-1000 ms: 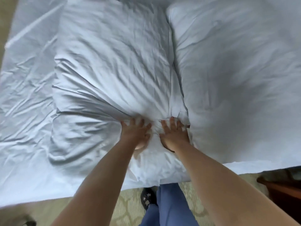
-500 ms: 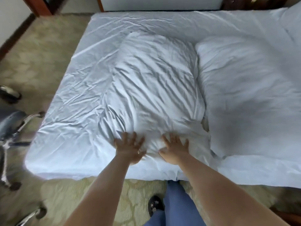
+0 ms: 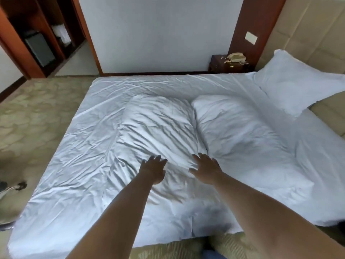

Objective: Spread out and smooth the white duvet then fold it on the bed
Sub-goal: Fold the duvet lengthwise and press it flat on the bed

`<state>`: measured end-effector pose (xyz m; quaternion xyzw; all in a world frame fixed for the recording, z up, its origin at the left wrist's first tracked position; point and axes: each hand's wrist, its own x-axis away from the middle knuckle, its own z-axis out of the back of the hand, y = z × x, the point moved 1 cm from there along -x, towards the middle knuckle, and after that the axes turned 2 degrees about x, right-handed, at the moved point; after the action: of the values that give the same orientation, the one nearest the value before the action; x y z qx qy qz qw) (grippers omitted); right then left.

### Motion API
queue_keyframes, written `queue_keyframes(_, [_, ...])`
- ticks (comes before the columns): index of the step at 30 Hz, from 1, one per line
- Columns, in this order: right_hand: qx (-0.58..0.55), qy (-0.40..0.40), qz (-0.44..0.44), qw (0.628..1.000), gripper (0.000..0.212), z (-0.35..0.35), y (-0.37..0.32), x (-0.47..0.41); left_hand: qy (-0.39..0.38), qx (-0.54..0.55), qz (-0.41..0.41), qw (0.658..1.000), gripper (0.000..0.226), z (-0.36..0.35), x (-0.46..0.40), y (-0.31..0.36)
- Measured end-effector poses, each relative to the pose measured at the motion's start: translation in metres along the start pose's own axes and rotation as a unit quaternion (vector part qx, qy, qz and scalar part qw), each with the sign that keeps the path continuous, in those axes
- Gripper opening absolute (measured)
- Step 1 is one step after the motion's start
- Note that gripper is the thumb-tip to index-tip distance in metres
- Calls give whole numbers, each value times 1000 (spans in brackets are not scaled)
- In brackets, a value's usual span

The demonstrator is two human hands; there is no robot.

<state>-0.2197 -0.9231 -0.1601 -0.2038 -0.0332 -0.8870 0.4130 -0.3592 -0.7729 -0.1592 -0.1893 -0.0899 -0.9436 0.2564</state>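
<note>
The white duvet [image 3: 158,128] lies in two puffy, creased lobes side by side on the bed [image 3: 56,202], the second lobe [image 3: 242,139] to the right of a deep crease. My left hand [image 3: 152,170] is palm down with fingers spread on the near part of the left lobe. A little to its right, my right hand [image 3: 206,170] is also flat and spread, close to the crease between the lobes. Neither hand grips any cloth.
A white pillow [image 3: 298,90] leans at the headboard [image 3: 308,34] on the far right. A dark bedside table with a telephone [image 3: 236,57] stands behind the bed. Patterned carpet [image 3: 33,118] lies to the left, with a chair base [image 3: 9,187] at the left edge.
The view has pulled back and risen, showing the whole bed and the wall. Both hands have slid forward over the duvet and spread apart, going from pressing at its near edge to lying flatter.
</note>
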Motion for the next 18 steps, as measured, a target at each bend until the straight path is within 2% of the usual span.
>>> queue_keyframes(7, [0,40,-48,998,65,33,55,13,71,-39,-40,996,53,44,-15,30])
queue_keyframes(13, [-5,45,-71,996,66,42,114,12,86,-26,-65,994,52,50,-40,72])
queue_keyframes(18, [-34,31,-92,995,65,46,191,-4,72,-43,-76,994,55,51,-79,134])
